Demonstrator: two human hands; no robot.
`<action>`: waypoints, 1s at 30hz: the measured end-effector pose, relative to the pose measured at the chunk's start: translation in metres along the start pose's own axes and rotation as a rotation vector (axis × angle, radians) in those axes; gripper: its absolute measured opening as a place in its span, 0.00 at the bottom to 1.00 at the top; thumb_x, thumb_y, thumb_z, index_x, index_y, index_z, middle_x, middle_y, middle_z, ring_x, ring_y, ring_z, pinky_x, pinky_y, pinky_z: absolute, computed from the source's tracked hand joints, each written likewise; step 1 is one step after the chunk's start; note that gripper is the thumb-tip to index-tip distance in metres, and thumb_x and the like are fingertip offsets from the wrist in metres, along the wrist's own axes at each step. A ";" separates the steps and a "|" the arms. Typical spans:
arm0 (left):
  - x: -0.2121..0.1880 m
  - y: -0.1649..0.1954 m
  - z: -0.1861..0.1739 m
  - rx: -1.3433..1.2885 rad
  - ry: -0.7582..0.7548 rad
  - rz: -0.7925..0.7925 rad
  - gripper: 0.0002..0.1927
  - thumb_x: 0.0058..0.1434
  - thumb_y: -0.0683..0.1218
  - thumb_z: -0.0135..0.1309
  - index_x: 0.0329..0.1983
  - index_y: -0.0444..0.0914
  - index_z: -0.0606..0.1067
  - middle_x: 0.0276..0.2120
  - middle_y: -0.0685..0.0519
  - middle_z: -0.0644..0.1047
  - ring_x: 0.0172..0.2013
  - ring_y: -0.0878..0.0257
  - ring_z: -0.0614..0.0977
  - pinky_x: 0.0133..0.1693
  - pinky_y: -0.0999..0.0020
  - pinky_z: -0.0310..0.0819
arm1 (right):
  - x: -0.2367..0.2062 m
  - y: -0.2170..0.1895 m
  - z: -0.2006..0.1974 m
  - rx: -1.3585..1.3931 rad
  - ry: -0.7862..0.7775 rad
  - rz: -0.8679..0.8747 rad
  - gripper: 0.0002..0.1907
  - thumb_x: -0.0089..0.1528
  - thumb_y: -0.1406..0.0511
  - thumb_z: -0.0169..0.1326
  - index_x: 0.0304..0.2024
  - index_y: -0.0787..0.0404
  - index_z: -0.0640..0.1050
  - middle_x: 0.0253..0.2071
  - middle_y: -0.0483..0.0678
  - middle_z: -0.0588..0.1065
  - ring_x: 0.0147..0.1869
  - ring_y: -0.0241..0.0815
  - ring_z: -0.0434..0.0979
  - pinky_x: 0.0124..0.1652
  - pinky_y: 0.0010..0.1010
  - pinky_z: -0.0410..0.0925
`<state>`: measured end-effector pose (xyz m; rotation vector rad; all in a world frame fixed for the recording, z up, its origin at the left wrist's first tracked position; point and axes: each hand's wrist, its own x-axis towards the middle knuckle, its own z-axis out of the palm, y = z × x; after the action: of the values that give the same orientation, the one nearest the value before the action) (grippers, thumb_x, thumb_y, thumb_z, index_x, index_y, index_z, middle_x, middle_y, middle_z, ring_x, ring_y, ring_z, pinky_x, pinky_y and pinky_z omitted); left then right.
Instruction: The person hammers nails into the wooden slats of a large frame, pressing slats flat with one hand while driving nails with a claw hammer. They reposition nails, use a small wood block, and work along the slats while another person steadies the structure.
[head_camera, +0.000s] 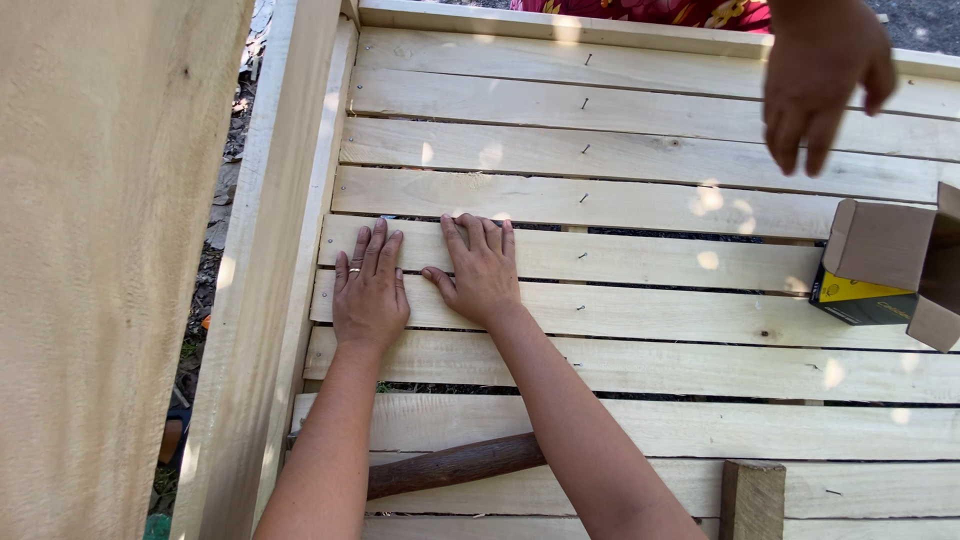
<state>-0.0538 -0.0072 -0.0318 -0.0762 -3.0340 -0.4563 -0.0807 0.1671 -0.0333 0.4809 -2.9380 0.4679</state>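
Both hands, left hand (368, 292) and right hand (482, 272), press flat, fingers spread and gripping nothing, on one slat (640, 258); even pressure should keep it straight.

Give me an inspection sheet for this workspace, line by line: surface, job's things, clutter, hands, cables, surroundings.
Surface: pale wooden slats nailed across a frame, narrow gaps between, sun-dappled.
Job's things: slat under the palms; row of nails down the middle.
Clutter: open cardboard box at right; dark wooden handle lying on the slats; short wood block.
Hands: left hand and right hand flat on the slats, holding nothing; another person's hand hovers top right.
Cables: nothing seen.
Surroundings: upright board at left; bare ground beside the frame.
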 end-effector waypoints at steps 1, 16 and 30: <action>0.000 0.001 0.000 -0.005 -0.002 0.000 0.30 0.69 0.49 0.40 0.75 0.50 0.58 0.77 0.57 0.54 0.75 0.59 0.54 0.72 0.48 0.43 | -0.001 0.000 0.000 -0.010 0.000 -0.001 0.42 0.62 0.42 0.53 0.71 0.57 0.65 0.65 0.51 0.63 0.72 0.52 0.57 0.71 0.59 0.46; -0.005 0.004 0.001 0.002 -0.008 -0.010 0.29 0.69 0.50 0.40 0.75 0.51 0.59 0.77 0.57 0.55 0.75 0.59 0.54 0.71 0.48 0.42 | -0.008 0.000 0.000 -0.008 -0.006 0.107 0.43 0.59 0.38 0.53 0.70 0.51 0.65 0.66 0.50 0.61 0.74 0.50 0.54 0.70 0.69 0.39; -0.006 0.007 -0.001 0.013 -0.023 -0.022 0.29 0.69 0.50 0.39 0.75 0.51 0.58 0.77 0.58 0.54 0.75 0.60 0.52 0.72 0.49 0.40 | -0.014 0.002 0.002 -0.012 0.084 0.175 0.47 0.56 0.34 0.54 0.67 0.54 0.69 0.66 0.47 0.64 0.75 0.48 0.55 0.70 0.71 0.41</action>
<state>-0.0469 -0.0010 -0.0293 -0.0477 -3.0625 -0.4403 -0.0685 0.1724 -0.0378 0.1985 -2.9125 0.4777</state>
